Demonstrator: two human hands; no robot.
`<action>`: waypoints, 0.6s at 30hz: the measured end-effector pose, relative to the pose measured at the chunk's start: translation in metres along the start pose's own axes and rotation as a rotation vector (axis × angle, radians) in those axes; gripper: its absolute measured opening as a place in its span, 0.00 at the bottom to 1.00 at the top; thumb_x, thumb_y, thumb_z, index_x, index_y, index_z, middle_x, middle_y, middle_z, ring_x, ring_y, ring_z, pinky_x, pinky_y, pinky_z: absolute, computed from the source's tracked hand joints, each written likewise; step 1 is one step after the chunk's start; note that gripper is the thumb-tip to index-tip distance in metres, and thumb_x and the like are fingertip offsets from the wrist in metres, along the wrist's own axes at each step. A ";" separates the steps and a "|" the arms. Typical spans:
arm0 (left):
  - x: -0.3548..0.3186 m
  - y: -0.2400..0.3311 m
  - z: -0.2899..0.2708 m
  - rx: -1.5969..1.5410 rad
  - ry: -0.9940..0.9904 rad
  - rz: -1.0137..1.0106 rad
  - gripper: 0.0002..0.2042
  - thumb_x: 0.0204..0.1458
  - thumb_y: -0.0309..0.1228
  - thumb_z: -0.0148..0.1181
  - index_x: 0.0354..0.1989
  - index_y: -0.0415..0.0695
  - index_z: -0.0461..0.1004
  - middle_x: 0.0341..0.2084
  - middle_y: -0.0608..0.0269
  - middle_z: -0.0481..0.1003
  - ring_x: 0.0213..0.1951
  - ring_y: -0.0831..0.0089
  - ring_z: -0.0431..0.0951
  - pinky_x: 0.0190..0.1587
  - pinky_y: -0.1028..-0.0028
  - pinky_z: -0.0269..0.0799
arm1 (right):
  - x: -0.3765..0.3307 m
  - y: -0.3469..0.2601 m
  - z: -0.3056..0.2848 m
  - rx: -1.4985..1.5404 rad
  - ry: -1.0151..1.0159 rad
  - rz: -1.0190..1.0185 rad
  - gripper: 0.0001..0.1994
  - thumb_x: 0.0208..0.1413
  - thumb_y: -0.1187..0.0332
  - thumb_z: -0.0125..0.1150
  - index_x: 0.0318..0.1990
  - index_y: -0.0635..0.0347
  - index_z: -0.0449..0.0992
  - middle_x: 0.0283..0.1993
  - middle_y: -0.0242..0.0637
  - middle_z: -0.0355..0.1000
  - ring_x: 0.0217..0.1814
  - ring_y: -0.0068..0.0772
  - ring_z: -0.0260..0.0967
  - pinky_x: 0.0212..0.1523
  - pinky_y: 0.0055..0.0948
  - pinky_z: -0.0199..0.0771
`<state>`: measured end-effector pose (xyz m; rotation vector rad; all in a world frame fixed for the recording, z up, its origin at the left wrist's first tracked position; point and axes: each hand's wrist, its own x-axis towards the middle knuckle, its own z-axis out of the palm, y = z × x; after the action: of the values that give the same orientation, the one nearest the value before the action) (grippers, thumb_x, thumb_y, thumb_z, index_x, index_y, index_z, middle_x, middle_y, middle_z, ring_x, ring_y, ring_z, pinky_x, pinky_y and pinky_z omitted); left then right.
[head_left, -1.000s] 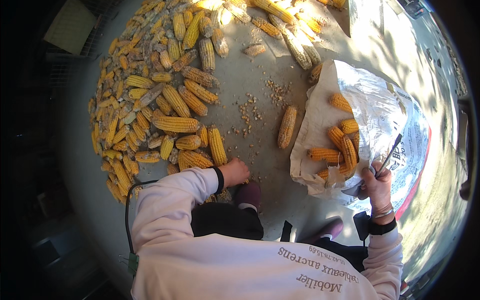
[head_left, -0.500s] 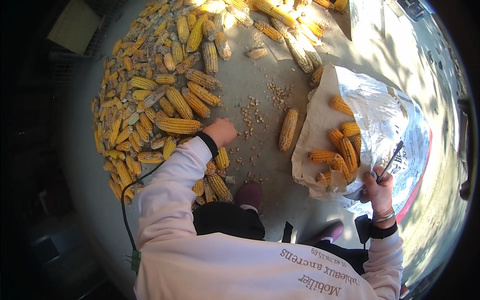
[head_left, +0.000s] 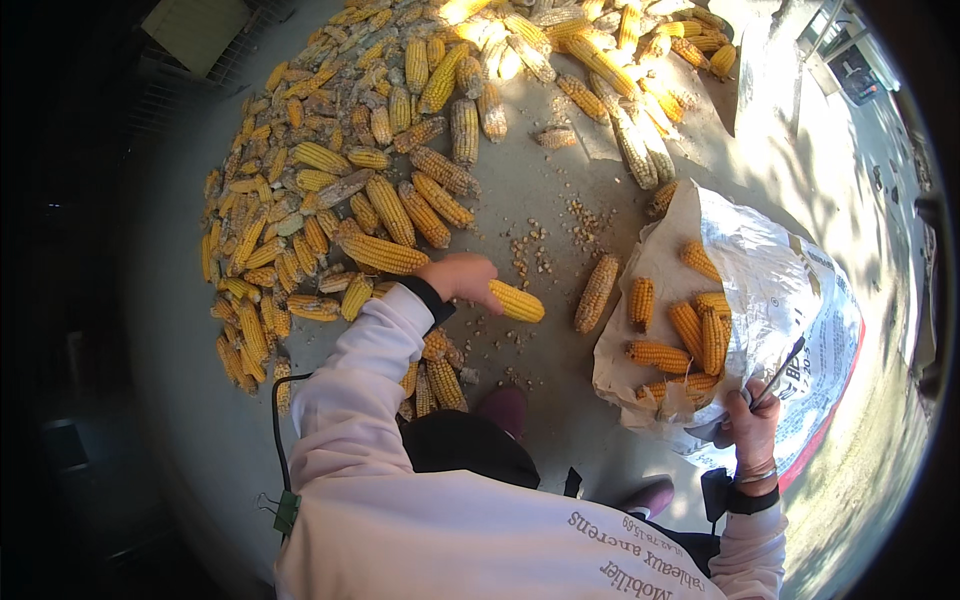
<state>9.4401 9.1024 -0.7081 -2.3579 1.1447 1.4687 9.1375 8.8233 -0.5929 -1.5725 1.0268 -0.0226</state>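
Note:
My left hand (head_left: pixel 462 277) is closed round a yellow corn cob (head_left: pixel 518 302), which points out to the right over the floor. Just behind that hand lies the edge of a big heap of corn cobs (head_left: pixel 391 211). On the right, my right hand (head_left: pixel 752 428) is closed on a thin metal tool (head_left: pixel 778 374) with a flat grey end, beside the mouth of a white woven sack (head_left: pixel 765 260). Whether its fingers also grip the sack is hidden. Several orange cobs (head_left: pixel 658 355) lie inside the sack's open mouth.
A single cob (head_left: pixel 597 293) lies on the grey floor left of the sack. Loose kernels (head_left: pixel 530 247) are scattered between heap and sack. More cobs (head_left: pixel 447 385) lie by my shoe (head_left: pixel 501 410). A dark cable (head_left: pixel 277 420) runs along my left sleeve.
My left hand, closed at the heap's edge before, now shows a cob sticking out of it. Cobs in the sack's mouth lie differently. The whole view has shifted; my right hand keeps the tool.

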 end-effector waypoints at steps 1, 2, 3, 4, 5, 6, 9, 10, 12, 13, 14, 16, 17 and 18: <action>0.002 0.014 -0.003 -0.011 0.138 0.003 0.24 0.38 0.49 0.62 0.37 0.41 0.73 0.26 0.56 0.75 0.31 0.64 0.75 0.33 0.69 0.69 | 0.001 0.001 0.001 0.004 -0.003 0.000 0.09 0.46 0.75 0.52 0.16 0.57 0.65 0.10 0.27 0.60 0.08 0.15 0.55 0.08 0.16 0.52; 0.007 0.025 -0.004 -0.429 0.068 0.327 0.22 0.41 0.46 0.60 0.38 0.40 0.71 0.28 0.55 0.74 0.31 0.63 0.75 0.33 0.68 0.69 | 0.002 0.002 0.002 -0.005 -0.021 -0.021 0.09 0.46 0.75 0.52 0.17 0.58 0.65 0.10 0.27 0.60 0.08 0.15 0.55 0.08 0.17 0.52; 0.011 0.032 -0.003 -0.832 -0.037 0.651 0.20 0.43 0.43 0.59 0.39 0.39 0.70 0.29 0.53 0.74 0.32 0.62 0.74 0.33 0.67 0.68 | 0.004 0.003 0.003 -0.005 -0.009 -0.053 0.08 0.45 0.75 0.52 0.17 0.58 0.65 0.10 0.27 0.60 0.08 0.15 0.55 0.08 0.17 0.52; 0.017 0.029 -0.005 -0.734 0.163 0.491 0.18 0.45 0.40 0.58 0.39 0.39 0.69 0.30 0.53 0.73 0.33 0.61 0.74 0.34 0.67 0.68 | 0.005 0.004 0.004 -0.027 -0.007 -0.098 0.08 0.45 0.75 0.52 0.16 0.57 0.65 0.10 0.27 0.59 0.07 0.16 0.54 0.07 0.17 0.52; 0.023 0.021 -0.007 -0.651 0.287 0.381 0.17 0.46 0.38 0.57 0.39 0.39 0.68 0.31 0.52 0.73 0.34 0.61 0.73 0.35 0.67 0.68 | 0.006 0.005 0.005 -0.010 -0.013 -0.074 0.09 0.45 0.75 0.52 0.16 0.57 0.64 0.10 0.27 0.59 0.07 0.16 0.54 0.07 0.17 0.52; 0.028 0.005 -0.009 -0.580 0.430 0.354 0.15 0.47 0.35 0.56 0.39 0.39 0.67 0.31 0.52 0.72 0.35 0.60 0.73 0.36 0.66 0.68 | 0.006 0.005 0.005 0.010 -0.020 -0.056 0.09 0.45 0.75 0.52 0.16 0.57 0.64 0.10 0.27 0.59 0.07 0.16 0.54 0.07 0.17 0.53; 0.031 -0.067 -0.015 -0.169 1.083 -0.514 0.09 0.48 0.27 0.51 0.35 0.36 0.65 0.34 0.47 0.68 0.37 0.54 0.70 0.40 0.62 0.68 | 0.006 0.003 0.007 0.010 0.017 -0.038 0.09 0.45 0.75 0.52 0.16 0.57 0.63 0.09 0.28 0.59 0.07 0.16 0.54 0.06 0.18 0.53; 0.029 -0.092 -0.016 -0.186 0.935 -0.798 0.18 0.49 0.31 0.50 0.47 0.36 0.61 0.44 0.49 0.66 0.46 0.53 0.67 0.46 0.63 0.67 | 0.005 0.002 0.007 0.020 -0.010 -0.042 0.09 0.45 0.75 0.52 0.16 0.57 0.63 0.09 0.28 0.59 0.07 0.17 0.54 0.06 0.18 0.53; 0.024 -0.132 -0.016 -0.656 0.805 -1.002 0.24 0.46 0.30 0.54 0.50 0.33 0.58 0.47 0.46 0.65 0.49 0.52 0.67 0.50 0.63 0.65 | 0.005 0.000 0.008 0.036 -0.022 -0.017 0.09 0.45 0.75 0.52 0.16 0.57 0.63 0.09 0.28 0.59 0.07 0.17 0.54 0.06 0.18 0.52; 0.024 -0.146 -0.015 -0.743 0.674 -0.926 0.26 0.44 0.32 0.56 0.50 0.31 0.57 0.50 0.44 0.64 0.51 0.52 0.66 0.51 0.66 0.64 | 0.004 0.000 0.009 0.045 -0.026 -0.014 0.09 0.45 0.75 0.52 0.16 0.57 0.63 0.09 0.28 0.59 0.07 0.17 0.54 0.06 0.18 0.53; 0.025 -0.155 -0.013 -0.786 0.678 -0.891 0.29 0.42 0.34 0.58 0.51 0.31 0.56 0.50 0.43 0.63 0.52 0.53 0.65 0.51 0.67 0.64 | 0.004 0.000 0.009 0.065 -0.013 -0.004 0.09 0.45 0.75 0.52 0.16 0.57 0.63 0.09 0.28 0.59 0.07 0.17 0.54 0.06 0.18 0.53; 0.031 -0.166 -0.010 -0.845 0.729 -0.917 0.35 0.39 0.37 0.61 0.54 0.33 0.52 0.52 0.42 0.62 0.53 0.53 0.64 0.52 0.68 0.64 | 0.004 0.001 0.010 0.041 -0.006 -0.008 0.09 0.45 0.75 0.52 0.16 0.57 0.63 0.09 0.28 0.59 0.07 0.17 0.54 0.06 0.18 0.53; 0.034 -0.167 -0.009 -0.886 0.733 -0.905 0.38 0.38 0.38 0.62 0.56 0.33 0.50 0.53 0.41 0.60 0.53 0.53 0.63 0.52 0.68 0.63 | 0.004 0.002 0.011 0.042 0.020 -0.002 0.09 0.45 0.74 0.53 0.16 0.57 0.63 0.09 0.28 0.59 0.07 0.17 0.55 0.06 0.18 0.53; 0.038 -0.167 -0.009 -0.938 0.726 -0.900 0.41 0.37 0.39 0.64 0.57 0.34 0.47 0.54 0.40 0.59 0.54 0.52 0.63 0.53 0.67 0.63 | 0.004 0.003 0.011 0.027 0.019 -0.016 0.10 0.45 0.74 0.53 0.16 0.57 0.63 0.10 0.27 0.60 0.07 0.16 0.55 0.07 0.18 0.53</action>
<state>9.5659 9.1956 -0.7782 -3.3604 -0.8254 0.8539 9.1438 8.8299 -0.6009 -1.5582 1.0248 -0.0626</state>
